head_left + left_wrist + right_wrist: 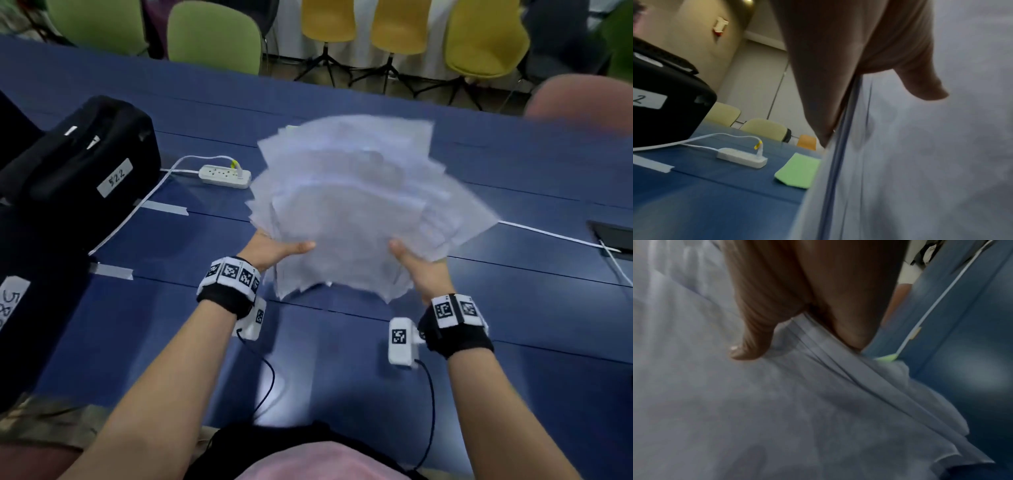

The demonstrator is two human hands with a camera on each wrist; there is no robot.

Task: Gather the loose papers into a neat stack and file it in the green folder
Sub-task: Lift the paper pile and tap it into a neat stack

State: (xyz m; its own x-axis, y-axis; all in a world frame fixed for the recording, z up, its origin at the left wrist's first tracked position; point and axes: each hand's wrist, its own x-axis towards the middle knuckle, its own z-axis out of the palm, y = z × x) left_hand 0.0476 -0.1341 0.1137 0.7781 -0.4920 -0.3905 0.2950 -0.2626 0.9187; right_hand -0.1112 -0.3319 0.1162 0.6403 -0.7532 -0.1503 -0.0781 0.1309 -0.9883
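Both hands, left hand (270, 248) and right hand (416, 265), grasp the fanned papers (356, 209) above the table (513, 308). Power strip (225, 175) at ten o'clock; green folder (797, 172) mostly hidden behind them.

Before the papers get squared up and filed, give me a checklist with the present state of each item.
1. Both hands hold the papers: ok. The left hand and right hand grip the near edge, thumbs on top.
2. Sheets aligned into a neat stack: not ok. They fan out with corners offset.
3. Papers lifted off the blue table: ok, going by the wrist views.
4. Green folder located: ok. It lies on the table beyond the papers, near the power strip.
5. Folder open and ready: cannot tell. The papers hide most of it.
6. No loose sheets left behind: cannot tell. The fan covers the table beneath.
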